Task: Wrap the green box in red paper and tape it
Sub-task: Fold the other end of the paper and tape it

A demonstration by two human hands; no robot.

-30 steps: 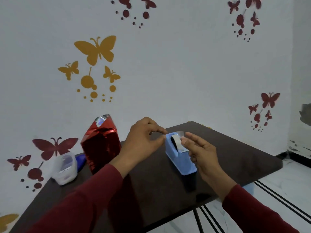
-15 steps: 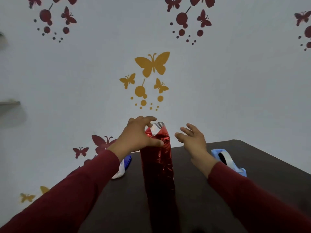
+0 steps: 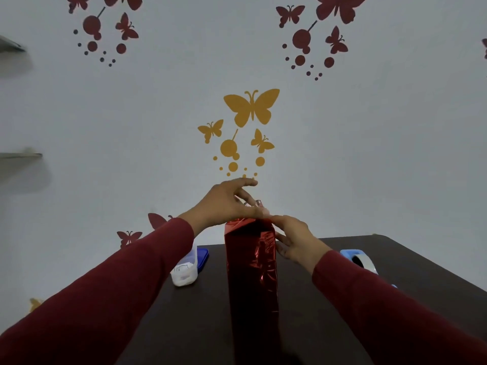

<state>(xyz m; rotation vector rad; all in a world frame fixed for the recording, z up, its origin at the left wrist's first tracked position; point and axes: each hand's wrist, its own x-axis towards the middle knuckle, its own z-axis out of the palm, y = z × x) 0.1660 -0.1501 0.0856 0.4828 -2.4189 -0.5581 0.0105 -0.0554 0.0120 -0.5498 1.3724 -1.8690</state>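
The box wrapped in red paper [image 3: 251, 272] stands upright at the middle of the dark tabletop [image 3: 329, 325], a tall narrow block whose foil-like skin is shiny and crinkled, catching light down its right side. No green shows anywhere — the paper covers every face in view. Its lower end is lost in shadow at the bottom edge of the picture.

The left hand [image 3: 226, 202] hovers over the top of the block with a spread grip: the thumb reaches out toward the wall, and the fingers are extended down to the top fold of the paper. Whether a strip of tape lies under those fingertips is hard to make out; the area is blurred. The right hand [image 3: 296, 239] rests flat against the upper right side of the block, fingers straight and slightly parted, the forefinger touching the top right corner — an open grip, pressing and not pinching.

Both arms wear dark red sleeves [image 3: 118, 293].

Left of the block sits a translucent white plastic container [image 3: 185, 270] with a blue lid [image 3: 202, 258] behind it, half hidden. To the right, a light blue tape dispenser [image 3: 359, 259] is partly covered by the right sleeve.
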